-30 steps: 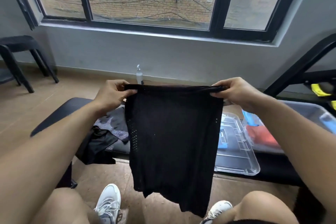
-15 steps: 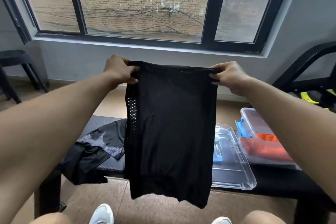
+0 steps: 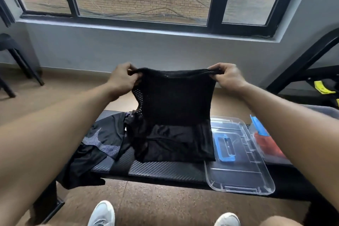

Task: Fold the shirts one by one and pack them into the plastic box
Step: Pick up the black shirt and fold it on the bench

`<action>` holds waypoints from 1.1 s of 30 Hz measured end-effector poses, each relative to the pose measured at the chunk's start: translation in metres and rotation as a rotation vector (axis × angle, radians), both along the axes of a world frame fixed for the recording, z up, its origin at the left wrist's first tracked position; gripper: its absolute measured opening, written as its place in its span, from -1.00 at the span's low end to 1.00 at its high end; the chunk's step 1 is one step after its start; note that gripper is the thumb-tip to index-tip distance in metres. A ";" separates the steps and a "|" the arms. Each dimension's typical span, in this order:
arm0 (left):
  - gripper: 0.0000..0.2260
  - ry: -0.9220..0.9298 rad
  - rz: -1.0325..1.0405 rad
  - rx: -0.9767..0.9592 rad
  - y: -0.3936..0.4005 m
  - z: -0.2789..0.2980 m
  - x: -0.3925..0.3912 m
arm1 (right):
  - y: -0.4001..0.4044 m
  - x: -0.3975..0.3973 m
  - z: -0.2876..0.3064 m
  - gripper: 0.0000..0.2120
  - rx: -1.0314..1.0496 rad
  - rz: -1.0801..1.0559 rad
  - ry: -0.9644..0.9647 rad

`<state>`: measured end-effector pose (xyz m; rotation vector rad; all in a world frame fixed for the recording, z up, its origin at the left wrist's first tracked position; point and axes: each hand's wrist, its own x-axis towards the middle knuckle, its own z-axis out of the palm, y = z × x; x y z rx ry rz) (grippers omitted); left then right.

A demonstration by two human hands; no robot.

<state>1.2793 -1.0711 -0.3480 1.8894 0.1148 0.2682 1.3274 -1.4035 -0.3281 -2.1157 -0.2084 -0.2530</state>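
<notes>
Black shirt, folded narrow, is held up by its top edge over the dark worktop, while its lower part is laid flat on the worktop surface. One top corner is pinched by the left hand with curled fingers, and the other corner is gripped in the same way by the right hand. A second dark shirt with grey patches is draped to the left, partly over the worktop edge. Just right of the held shirt, a clear lid with a blue handle is laid on the worktop, touching the shirt's lower corner. Further right, the plastic box is seen with something orange-red inside it.
</notes>
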 end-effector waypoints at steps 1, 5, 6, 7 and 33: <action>-0.82 0.017 -0.010 0.012 0.004 -0.015 -0.006 | -0.001 -0.006 -0.012 -0.73 -0.026 0.015 -0.006; -0.82 0.053 -0.090 0.164 0.015 -0.063 -0.038 | -0.008 -0.032 -0.060 -0.72 -0.150 0.078 -0.010; -0.83 0.066 -0.107 0.230 0.016 -0.071 -0.049 | -0.010 -0.040 -0.070 -0.72 -0.186 0.100 -0.013; -0.84 0.075 -0.118 0.286 0.017 -0.080 -0.058 | -0.012 -0.048 -0.080 -0.72 -0.219 0.117 -0.017; -0.85 0.218 -0.340 0.724 0.022 -0.132 -0.128 | -0.047 -0.122 -0.131 -0.94 -0.541 0.419 0.316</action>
